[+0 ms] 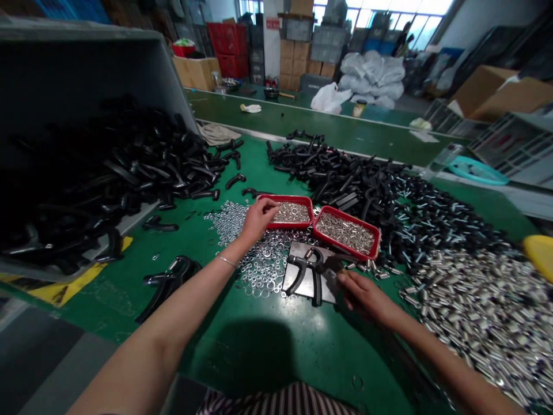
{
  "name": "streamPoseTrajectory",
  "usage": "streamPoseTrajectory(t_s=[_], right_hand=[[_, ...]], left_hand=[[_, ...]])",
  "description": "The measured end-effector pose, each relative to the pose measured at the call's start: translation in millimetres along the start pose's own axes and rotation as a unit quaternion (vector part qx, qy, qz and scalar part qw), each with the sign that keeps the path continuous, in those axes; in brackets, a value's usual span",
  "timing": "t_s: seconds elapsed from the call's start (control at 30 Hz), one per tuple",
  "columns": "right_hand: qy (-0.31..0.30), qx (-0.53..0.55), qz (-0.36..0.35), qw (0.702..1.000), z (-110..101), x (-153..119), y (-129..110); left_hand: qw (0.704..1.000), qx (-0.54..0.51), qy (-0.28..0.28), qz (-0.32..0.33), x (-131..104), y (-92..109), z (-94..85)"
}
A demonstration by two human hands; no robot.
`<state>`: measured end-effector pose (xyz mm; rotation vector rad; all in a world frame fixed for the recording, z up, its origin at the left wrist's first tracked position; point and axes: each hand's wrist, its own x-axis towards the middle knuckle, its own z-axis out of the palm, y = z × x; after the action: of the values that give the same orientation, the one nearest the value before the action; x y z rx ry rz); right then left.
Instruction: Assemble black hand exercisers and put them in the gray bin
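My left hand (259, 215) reaches over the left red tray (311, 218) of tiny metal parts, its fingertips pinched together; whatever they hold is too small to see. My right hand (360, 294) is closed around what looks like a hammer (332, 272), its dark head beside the steel plate (298, 253). On that plate lie two black handle-shaped pieces (299, 270) with metal pins. The right red tray (377, 248) is full of small silvery pins. Loose metal rings (263, 268) spread over the green table under and around my left wrist.
A large grey crate (170, 75) of black handles stands at left. More black handles (166, 282) lie by my left forearm. Piles of black parts (345, 173), screw-fitted pieces (436, 213) and metal cylinders (479, 317) fill the right. A yellow dish edge (540, 256) shows far right.
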<state>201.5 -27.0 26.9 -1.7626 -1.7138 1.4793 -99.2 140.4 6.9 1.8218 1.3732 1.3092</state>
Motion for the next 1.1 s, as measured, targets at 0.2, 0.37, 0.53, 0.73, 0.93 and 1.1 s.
streamPoseTrajectory(t_s=[0.2, 0.37, 0.53, 0.73, 0.93, 1.1], right_hand=[[0.043, 0.231, 0.006, 0.972, 5.7, -21.7, 15.2], [0.060, 0.113, -0.017, 0.992, -4.1, -27.5, 19.2], [0.131, -0.047, -0.138, 0.981, -4.8, -33.9, 0.9], [0.147, -0.179, -0.203, 0.951, -1.2, -11.1, -28.4], [0.044, -0.092, -0.137, 0.985, -8.4, 4.2, -10.6], [0.109, -0.009, -0.104, 0.989, -15.5, -12.7, 7.6]], left_hand=[[0.969, -0.136, -0.154, -0.136, -52.1, 30.7, 18.6], [0.951, -0.136, -0.221, -0.168, -62.1, 43.3, 32.7], [0.956, -0.071, -0.242, -0.153, -59.0, 45.9, 44.4], [0.958, -0.052, -0.245, -0.138, -56.3, 45.4, 35.6], [0.966, 0.063, -0.251, -0.023, -59.2, 44.2, 34.7], [0.964, 0.050, -0.261, -0.006, -54.3, 46.1, 65.5]])
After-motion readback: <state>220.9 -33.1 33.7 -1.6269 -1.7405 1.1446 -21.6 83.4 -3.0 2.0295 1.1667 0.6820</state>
